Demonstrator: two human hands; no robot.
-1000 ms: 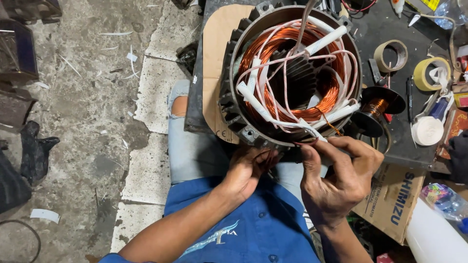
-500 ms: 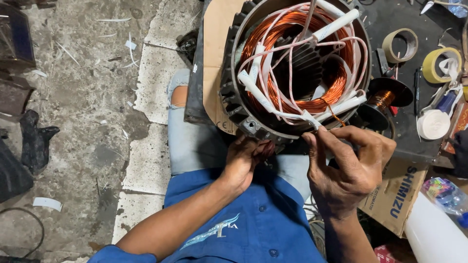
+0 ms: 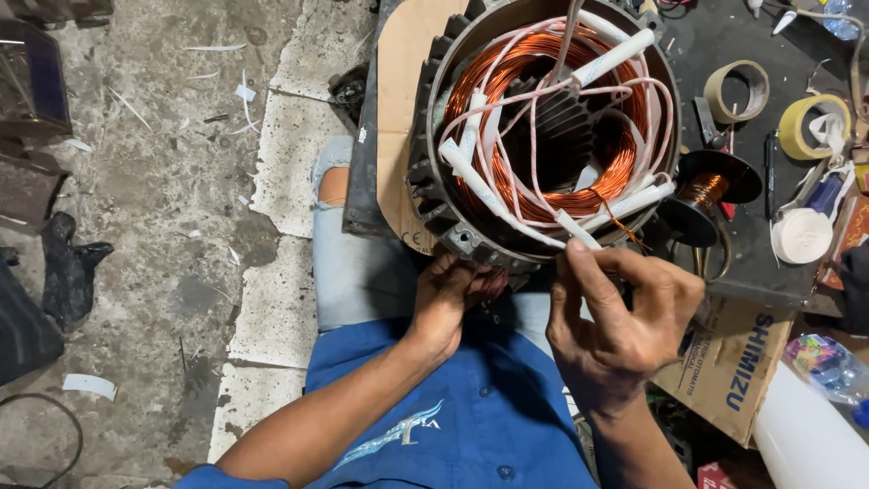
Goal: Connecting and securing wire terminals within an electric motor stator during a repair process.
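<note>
Bright, even light falls from above, and the copper windings [image 3: 543,63] shine with small glints. Soft shadows gather under the motor housing [image 3: 434,195] and along the dark worktop [image 3: 724,36] at its near edge. The picture is sharp in the middle; its corners bend and soften slightly.

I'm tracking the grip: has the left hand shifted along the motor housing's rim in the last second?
No. The left hand remains under the housing rim's near edge, left of the right hand.

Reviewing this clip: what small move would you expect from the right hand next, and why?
Probably easing the white sleeved lead further along the copper winding. The right hand pinches that lead at the motor stator near rim, while the left hand braces under the housing edge, so the work seems centred there.
</note>
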